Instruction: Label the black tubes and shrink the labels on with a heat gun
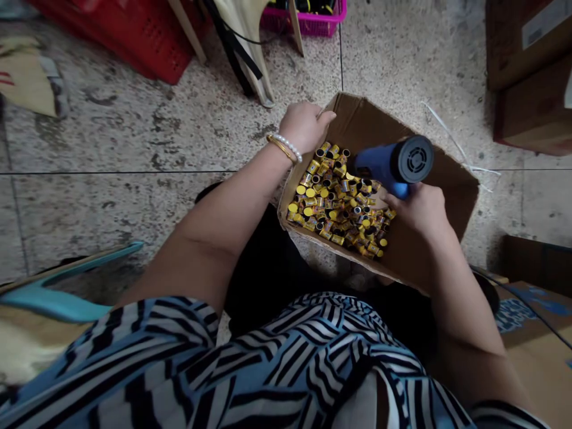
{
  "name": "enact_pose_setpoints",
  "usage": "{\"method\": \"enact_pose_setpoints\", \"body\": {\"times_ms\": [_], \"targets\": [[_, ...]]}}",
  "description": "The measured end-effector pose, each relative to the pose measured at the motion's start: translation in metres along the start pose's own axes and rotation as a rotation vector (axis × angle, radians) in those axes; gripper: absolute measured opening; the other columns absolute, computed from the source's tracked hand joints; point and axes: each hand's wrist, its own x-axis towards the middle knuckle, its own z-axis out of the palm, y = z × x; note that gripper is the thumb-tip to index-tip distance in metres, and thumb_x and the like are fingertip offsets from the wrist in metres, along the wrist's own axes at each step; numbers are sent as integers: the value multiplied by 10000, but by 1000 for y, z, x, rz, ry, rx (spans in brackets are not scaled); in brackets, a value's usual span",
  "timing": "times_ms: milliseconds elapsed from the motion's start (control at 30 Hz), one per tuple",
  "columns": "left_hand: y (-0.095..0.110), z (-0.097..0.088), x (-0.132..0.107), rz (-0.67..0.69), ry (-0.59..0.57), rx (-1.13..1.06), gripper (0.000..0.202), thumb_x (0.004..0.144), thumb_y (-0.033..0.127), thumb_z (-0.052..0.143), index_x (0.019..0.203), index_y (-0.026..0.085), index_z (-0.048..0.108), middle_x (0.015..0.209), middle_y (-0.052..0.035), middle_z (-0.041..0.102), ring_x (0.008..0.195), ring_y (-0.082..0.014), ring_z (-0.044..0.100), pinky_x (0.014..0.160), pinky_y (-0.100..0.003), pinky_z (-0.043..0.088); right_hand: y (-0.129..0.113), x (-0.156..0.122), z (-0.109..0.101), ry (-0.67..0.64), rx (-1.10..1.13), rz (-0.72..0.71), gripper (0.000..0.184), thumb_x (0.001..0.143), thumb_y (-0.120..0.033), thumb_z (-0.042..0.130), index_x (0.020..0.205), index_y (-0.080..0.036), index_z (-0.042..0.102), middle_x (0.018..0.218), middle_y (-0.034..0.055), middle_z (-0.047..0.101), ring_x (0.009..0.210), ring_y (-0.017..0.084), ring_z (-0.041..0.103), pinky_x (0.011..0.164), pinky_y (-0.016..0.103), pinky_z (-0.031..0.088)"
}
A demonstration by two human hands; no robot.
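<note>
My left hand (pixel 304 126) is closed over the left edge of an open cardboard box (pixel 373 119), its thumb pointing along the rim. Inside, several small yellow cylinders with printed wrappers (pixel 328 199) lie heaped toward the left, some showing black ends and others yellow ones. My right hand (pixel 424 208) is wrapped round the handle of a blue heat gun (pixel 378 161) above the box. The gun's round black vented back faces up toward me, and its nozzle points left and is hidden from view.
A red plastic crate (pixel 147 44) and a pink basket (pixel 317 24) are at the top, with chair legs (pixel 259 65) between them. Cardboard cartons (pixel 527 101) stand on the right. A white strap (pixel 447 131) trails beside the box, and a turquoise chair part (pixel 62 301) is at lower left.
</note>
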Motion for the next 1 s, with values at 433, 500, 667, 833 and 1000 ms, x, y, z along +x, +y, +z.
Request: {"method": "enact_pose_setpoints", "body": {"times_ms": [433, 500, 667, 833, 1000], "targets": [[-35, -21, -4, 14, 10, 38, 620, 1119, 568, 424, 1032, 148, 871, 961, -88, 824, 832, -174, 671, 814, -332, 407, -48, -3, 16, -88, 180, -155, 611, 850, -731, 705, 1063, -160, 756, 925, 149, 789, 851, 308, 732, 757, 362, 528], [-32, -21, -5, 33, -4, 40, 637, 1122, 573, 406, 1037, 142, 867, 986, -100, 827, 852, -170, 684, 834, -335, 419, -42, -3, 16, -19, 124, -61, 620, 855, -736, 688, 1053, -153, 759, 912, 178, 786, 852, 339, 734, 756, 392, 529], [-30, -22, -7, 15, -28, 45, 630, 1118, 548, 398, 1073, 121, 859, 1055, -139, 825, 901, -193, 695, 875, -369, 425, -61, 0, 12, 82, 139, -63, 614, 900, -731, 637, 988, -135, 755, 893, 195, 773, 830, 346, 725, 771, 413, 521], [-34, -17, -6, 12, -23, 37, 626, 1098, 594, 372, 1072, 200, 859, 1052, -84, 826, 889, -222, 667, 903, -394, 448, -66, -29, 17, -154, 102, -366, 540, 888, -706, 676, 941, -172, 739, 829, 130, 757, 782, 293, 720, 726, 352, 496], [-39, -15, -1, 12, -15, 63, 581, 1094, 601, 398, 1052, 242, 853, 1020, -68, 819, 855, -207, 643, 905, -383, 488, -3, -70, 26, -330, -163, -290, 567, 969, -689, 525, 1009, -169, 748, 848, 187, 776, 800, 339, 764, 671, 357, 454]]}}
